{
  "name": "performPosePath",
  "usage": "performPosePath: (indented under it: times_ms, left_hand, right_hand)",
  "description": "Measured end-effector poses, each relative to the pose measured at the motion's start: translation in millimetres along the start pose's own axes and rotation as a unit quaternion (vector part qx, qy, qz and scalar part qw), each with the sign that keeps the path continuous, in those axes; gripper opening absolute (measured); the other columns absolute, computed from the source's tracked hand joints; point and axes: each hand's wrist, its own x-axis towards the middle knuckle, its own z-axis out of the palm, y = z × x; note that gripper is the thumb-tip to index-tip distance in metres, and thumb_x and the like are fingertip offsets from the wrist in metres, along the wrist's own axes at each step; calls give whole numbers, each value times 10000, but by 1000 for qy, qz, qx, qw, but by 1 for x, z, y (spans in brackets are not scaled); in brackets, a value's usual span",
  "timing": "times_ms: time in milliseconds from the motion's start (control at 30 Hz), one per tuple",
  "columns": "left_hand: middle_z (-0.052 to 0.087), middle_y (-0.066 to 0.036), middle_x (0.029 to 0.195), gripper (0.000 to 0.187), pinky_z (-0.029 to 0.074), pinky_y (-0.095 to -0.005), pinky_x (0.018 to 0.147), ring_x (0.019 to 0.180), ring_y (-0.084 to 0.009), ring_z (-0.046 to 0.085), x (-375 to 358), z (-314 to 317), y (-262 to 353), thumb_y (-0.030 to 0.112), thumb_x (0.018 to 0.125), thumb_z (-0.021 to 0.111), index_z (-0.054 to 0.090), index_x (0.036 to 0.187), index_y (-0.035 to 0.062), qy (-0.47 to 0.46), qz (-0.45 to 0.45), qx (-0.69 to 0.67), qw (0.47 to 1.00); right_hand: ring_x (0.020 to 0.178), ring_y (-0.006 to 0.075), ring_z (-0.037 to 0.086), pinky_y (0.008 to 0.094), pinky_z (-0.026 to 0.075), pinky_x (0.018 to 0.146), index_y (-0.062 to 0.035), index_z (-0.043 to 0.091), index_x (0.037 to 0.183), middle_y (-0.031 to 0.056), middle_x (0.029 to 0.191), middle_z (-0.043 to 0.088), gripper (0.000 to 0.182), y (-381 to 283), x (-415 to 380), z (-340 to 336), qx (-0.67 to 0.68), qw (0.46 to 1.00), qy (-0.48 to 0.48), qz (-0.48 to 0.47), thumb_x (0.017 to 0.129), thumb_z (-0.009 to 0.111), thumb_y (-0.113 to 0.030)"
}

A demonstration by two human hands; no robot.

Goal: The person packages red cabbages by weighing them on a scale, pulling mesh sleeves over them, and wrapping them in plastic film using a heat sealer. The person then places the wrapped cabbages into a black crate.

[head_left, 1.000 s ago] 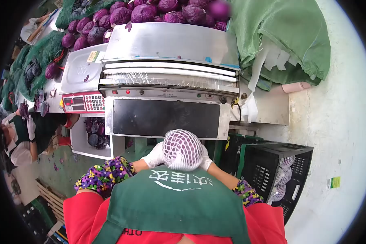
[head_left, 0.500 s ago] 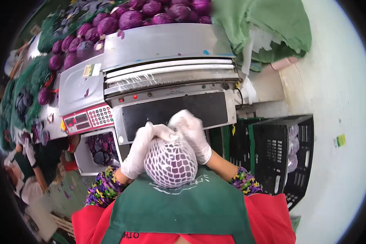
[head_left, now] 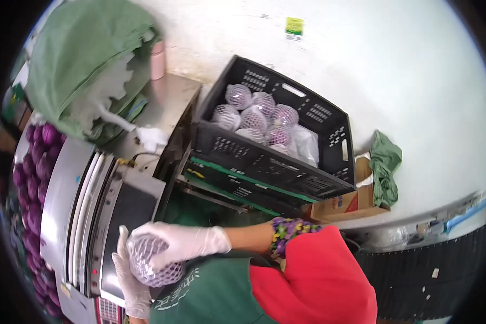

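Observation:
A red cabbage (head_left: 157,274) in a white foam net sits between my gloved hands, close to the front of my green apron. My right hand (head_left: 181,243) grips it from above, fingers curled over the net. Against its left side lies my left hand (head_left: 128,282), supporting it with the fingers pointing up; part of that palm is hidden behind the cabbage. Just beyond is the wrapping machine's dark plate (head_left: 128,216). To the upper right, a black crate (head_left: 286,159) holds several netted cabbages (head_left: 254,120) and a clear plastic bag (head_left: 306,144).
The black crate rests on other crates (head_left: 237,186) beside the machine. Bare red cabbages (head_left: 35,178) are heaped at the far left. A green cloth (head_left: 86,48) and a pink bottle (head_left: 157,60) stand by the wall. A cardboard box (head_left: 343,205) lies right of the crates.
My view has swung right, bringing the crate's contents into sight. My right hand has moved from the net's gathered top to over the cabbage; my left hand remains at its side.

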Motion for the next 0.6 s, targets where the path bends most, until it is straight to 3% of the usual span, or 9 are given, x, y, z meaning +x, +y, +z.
performPosePath:
  times_ms: [67, 100, 167, 233, 267, 333, 367, 500, 600]
  left_hand:
    - [279, -174, 1528, 814, 314, -446, 1134, 1366, -315, 364, 25, 51, 7, 580, 921, 512, 242, 1525, 106, -118, 30, 19, 992]
    - [326, -191, 1503, 806, 339, -451, 1110, 1337, -315, 412, 33, 79, 7, 539, 910, 571, 288, 1500, 69, -71, 30, 93, 993]
    - [476, -211, 1387, 691, 388, -428, 1066, 1235, -308, 524, 53, 83, 2, 459, 944, 568, 373, 1441, 19, -131, 70, 178, 973]
    - [657, -144, 1119, 522, 464, -375, 957, 1005, -230, 641, 81, 77, -9, 404, 993, 502, 491, 1330, 6, -99, 16, 177, 979]
    - [652, -112, 1110, 519, 473, -344, 915, 975, -194, 627, 92, 72, -14, 410, 984, 519, 500, 1327, 20, -76, -8, 182, 980]
    - [647, -80, 1100, 515, 482, -313, 872, 945, -158, 613, 105, 65, -27, 415, 976, 536, 509, 1323, 35, -54, -39, 187, 980]
    - [648, -70, 1068, 510, 478, -305, 860, 916, -150, 605, 108, 65, -34, 415, 974, 537, 515, 1321, 41, -25, -48, 185, 981]
    - [659, -114, 1058, 482, 484, -314, 849, 891, -180, 623, 114, 59, -57, 360, 991, 513, 507, 1320, 7, 39, -63, 121, 990]
    - [665, -128, 1067, 438, 494, -312, 886, 933, -185, 635, 103, 87, -49, 285, 1009, 473, 503, 1317, -24, 38, -66, 157, 985]
  right_hand:
    - [1199, 177, 503, 321, 391, 1058, -11, 439, 1375, 115, 1287, 539, 530, -16, -33, -59, 136, 988, 51, 54, 915, 623, -199]
    - [1192, 164, 505, 314, 384, 1064, -19, 439, 1382, 91, 1299, 535, 519, -35, -57, -90, 137, 985, 104, 30, 918, 608, -179]
    - [1213, 165, 499, 311, 369, 1076, 6, 454, 1362, 90, 1306, 544, 478, -66, -115, -152, 88, 969, 232, 17, 927, 566, -157]
    - [1172, 192, 554, 344, 418, 1045, 9, 499, 1313, 107, 1260, 591, 482, -91, -174, -204, 130, 910, 393, 25, 945, 556, -297]
    - [1163, 185, 563, 347, 444, 1021, -1, 505, 1306, 92, 1260, 592, 505, -83, -204, -241, 128, 910, 395, -8, 974, 518, -380]
    - [1108, 190, 603, 397, 517, 911, -78, 537, 1289, 67, 1232, 615, 504, -90, -250, -287, 121, 864, 483, 76, 989, 447, -472]
    - [1006, 174, 641, 416, 560, 817, -100, 590, 1198, 58, 1140, 650, 441, -81, -265, -309, 162, 777, 592, 141, 990, 406, -443]
    - [1076, 205, 604, 428, 498, 908, -172, 555, 1254, 34, 1146, 638, 632, 30, -333, -406, 288, 693, 658, 60, 881, 474, -676]
    - [1130, 230, 556, 429, 453, 953, -244, 413, 1349, 18, 1297, 484, 671, 131, -361, -452, 213, 716, 654, 120, 877, 405, -721]
